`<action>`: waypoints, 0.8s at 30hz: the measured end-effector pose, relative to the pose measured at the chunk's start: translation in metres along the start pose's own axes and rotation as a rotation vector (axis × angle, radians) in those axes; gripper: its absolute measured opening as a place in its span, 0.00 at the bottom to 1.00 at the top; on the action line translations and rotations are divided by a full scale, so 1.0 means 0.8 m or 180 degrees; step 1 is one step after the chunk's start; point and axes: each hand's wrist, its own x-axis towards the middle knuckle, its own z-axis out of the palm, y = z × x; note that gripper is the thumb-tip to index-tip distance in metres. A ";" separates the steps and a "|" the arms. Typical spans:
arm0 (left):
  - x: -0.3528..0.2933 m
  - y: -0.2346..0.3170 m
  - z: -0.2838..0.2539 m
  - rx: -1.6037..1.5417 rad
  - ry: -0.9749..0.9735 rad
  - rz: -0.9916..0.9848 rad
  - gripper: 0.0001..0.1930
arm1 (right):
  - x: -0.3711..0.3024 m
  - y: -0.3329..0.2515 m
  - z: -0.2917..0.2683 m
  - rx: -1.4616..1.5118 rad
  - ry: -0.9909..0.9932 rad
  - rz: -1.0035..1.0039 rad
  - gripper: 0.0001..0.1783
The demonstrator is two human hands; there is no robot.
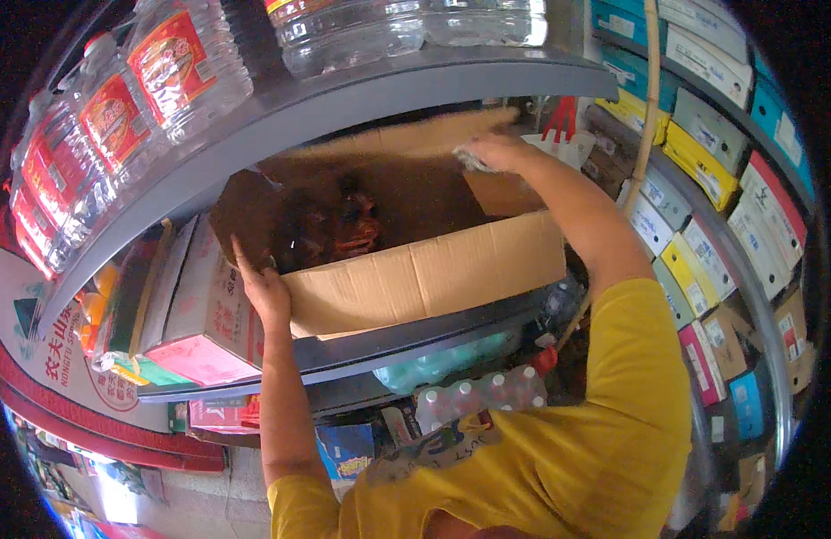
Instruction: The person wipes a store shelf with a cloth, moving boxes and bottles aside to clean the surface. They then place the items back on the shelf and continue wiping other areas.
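Observation:
A large open cardboard box [424,283] stands on a grey shelf, its inside in shadow. Dark reddish-brown items [357,229], too dim to name, lie in its left part. My left hand [268,295] grips the box at its front left corner, fingers along the left side. Over the far right part of the box, my right hand [501,153] is closed around a crumpled greyish-white cloth [473,160], close to the raised back flap. The fingertips of the right hand are partly hidden by the cloth.
Overhead, a shelf edge [343,97] carries large clear bottles [173,63]. Left of the box sits a white and pink carton [208,310]. Shoe boxes [694,162] fill racks at right, behind a bamboo pole [651,99]. Below stand white-capped bottles [478,395].

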 end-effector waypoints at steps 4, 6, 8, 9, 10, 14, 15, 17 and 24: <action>-0.001 0.006 0.002 -0.0154 0.0100 0.0320 0.36 | -0.031 -0.002 0.026 -0.0588 -0.0256 -0.0405 0.15; -0.001 0.009 0.001 -0.0092 0.0134 0.0272 0.37 | -0.051 -0.019 -0.007 -0.0284 -0.0595 -0.0194 0.17; 0.001 0.013 0.005 -0.0092 0.0073 0.0196 0.39 | -0.055 -0.020 -0.011 0.0330 -0.0595 -0.0159 0.20; 0.000 0.015 0.004 -0.0058 0.0047 0.0129 0.39 | -0.048 -0.018 -0.007 0.0794 -0.0411 -0.0272 0.22; 0.000 0.012 0.002 -0.0006 0.0102 0.0176 0.39 | -0.037 -0.019 -0.004 0.1258 -0.0229 -0.0385 0.24; -0.002 0.006 0.002 -0.0173 0.0152 0.0157 0.38 | 0.037 -0.015 0.009 0.2087 0.1570 -0.0509 0.31; -0.002 0.005 0.001 -0.0193 0.0182 0.0074 0.37 | 0.055 -0.022 0.001 0.2133 0.1546 -0.0177 0.33; -0.003 0.003 0.003 -0.0239 0.0245 -0.0089 0.37 | 0.082 -0.035 -0.005 0.2229 0.1555 0.0377 0.35; 0.000 0.001 -0.005 -0.0029 -0.0293 0.0695 0.13 | 0.138 -0.033 0.004 0.1927 0.1645 0.1169 0.35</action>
